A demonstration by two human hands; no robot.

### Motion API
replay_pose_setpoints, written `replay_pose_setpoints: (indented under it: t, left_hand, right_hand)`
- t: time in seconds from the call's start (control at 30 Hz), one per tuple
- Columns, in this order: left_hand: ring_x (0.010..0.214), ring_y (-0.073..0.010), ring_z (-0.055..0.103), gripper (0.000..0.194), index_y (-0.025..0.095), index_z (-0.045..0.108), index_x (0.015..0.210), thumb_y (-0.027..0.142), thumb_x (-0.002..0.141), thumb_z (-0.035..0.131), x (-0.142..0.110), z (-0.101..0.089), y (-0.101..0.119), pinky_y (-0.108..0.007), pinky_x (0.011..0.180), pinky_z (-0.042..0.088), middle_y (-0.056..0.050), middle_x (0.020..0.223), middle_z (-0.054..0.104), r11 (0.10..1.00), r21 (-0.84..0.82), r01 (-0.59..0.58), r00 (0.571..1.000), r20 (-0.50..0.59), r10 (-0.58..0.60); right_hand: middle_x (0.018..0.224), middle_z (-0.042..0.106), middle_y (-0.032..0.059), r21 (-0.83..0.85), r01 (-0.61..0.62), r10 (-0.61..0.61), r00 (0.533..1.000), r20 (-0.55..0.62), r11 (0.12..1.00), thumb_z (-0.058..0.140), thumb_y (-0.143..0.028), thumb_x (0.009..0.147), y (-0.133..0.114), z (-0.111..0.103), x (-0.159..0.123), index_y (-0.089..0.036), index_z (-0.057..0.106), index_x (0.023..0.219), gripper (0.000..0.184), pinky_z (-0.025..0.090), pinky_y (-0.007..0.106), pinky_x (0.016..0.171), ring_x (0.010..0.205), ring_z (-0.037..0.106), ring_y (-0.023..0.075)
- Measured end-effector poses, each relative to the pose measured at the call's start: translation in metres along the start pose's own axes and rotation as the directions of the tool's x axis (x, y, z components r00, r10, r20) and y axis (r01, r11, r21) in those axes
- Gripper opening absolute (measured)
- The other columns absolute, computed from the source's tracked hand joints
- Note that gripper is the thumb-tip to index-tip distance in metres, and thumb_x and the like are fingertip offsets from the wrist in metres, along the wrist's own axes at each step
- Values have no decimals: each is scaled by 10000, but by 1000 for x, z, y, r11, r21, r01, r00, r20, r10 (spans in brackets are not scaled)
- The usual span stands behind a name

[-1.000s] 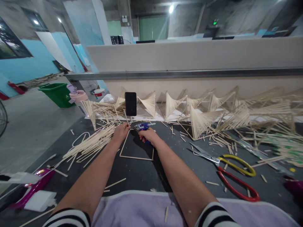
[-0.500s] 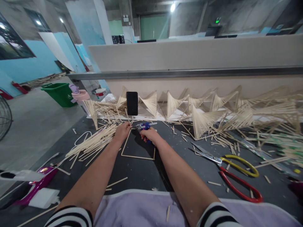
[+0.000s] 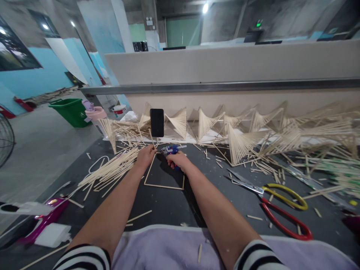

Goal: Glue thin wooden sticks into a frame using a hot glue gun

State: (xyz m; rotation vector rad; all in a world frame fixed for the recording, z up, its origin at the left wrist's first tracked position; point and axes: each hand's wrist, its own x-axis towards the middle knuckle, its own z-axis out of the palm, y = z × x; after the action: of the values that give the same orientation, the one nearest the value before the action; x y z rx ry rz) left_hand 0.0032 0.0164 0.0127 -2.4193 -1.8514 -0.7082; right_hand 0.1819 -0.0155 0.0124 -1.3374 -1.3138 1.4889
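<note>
My right hand (image 3: 176, 160) is closed around a blue glue gun (image 3: 172, 150), its nozzle pointing left toward my other hand. With pinched fingers, my left hand (image 3: 146, 155) holds a thin wooden stick (image 3: 152, 138) that stands tilted at the far left corner of a square frame of sticks (image 3: 163, 186). The frame lies flat on the dark table; its far side is partly hidden by my hands and the glue gun. To the left of my left hand is a pile of loose sticks (image 3: 112, 171).
Large scissors (image 3: 261, 191) with red and yellow handles lie at right. Twisted stick models (image 3: 177, 123) line the back, with a black phone (image 3: 156, 123) upright before them. A magenta device (image 3: 46, 219) with white plugs is at left. Stick offcuts are scattered about.
</note>
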Motion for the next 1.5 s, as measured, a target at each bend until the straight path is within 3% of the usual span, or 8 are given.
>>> replay_pose_setpoints:
  t: [1.5]
  left_hand:
    - [706,-170,565,227,198,598,862,342,798,434,-1,-3,3,-246,609,341,-32,749,634,999,-31,12,1000,8,-12]
  right_hand:
    - [398,542,-11,-7,7,-6,1000,3,1000,546,-224,603,2,-2,1,-151,517,496,132,375,175,321,311,454,77]
